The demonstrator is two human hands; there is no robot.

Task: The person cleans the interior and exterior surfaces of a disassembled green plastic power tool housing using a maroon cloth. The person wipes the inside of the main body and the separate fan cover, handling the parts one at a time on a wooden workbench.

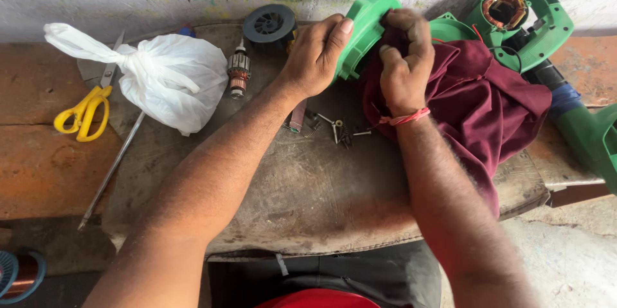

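My left hand (316,53) grips the rim of a round green plastic housing cover (363,32), holding it on edge above the worn mat (308,186). My right hand (403,62), with a red thread around the wrist, is closed on a bunch of maroon cloth (479,105) and presses it against the inner side of the green cover. The cloth trails off to the right over the bench.
Loose screws (337,129) lie just below my hands. A motor armature (238,74), black fan wheel (269,23), tied white plastic bag (164,77), yellow scissors (83,113) and a long metal rod (109,173) sit left. A green tool body with motor winding (524,16) lies right.
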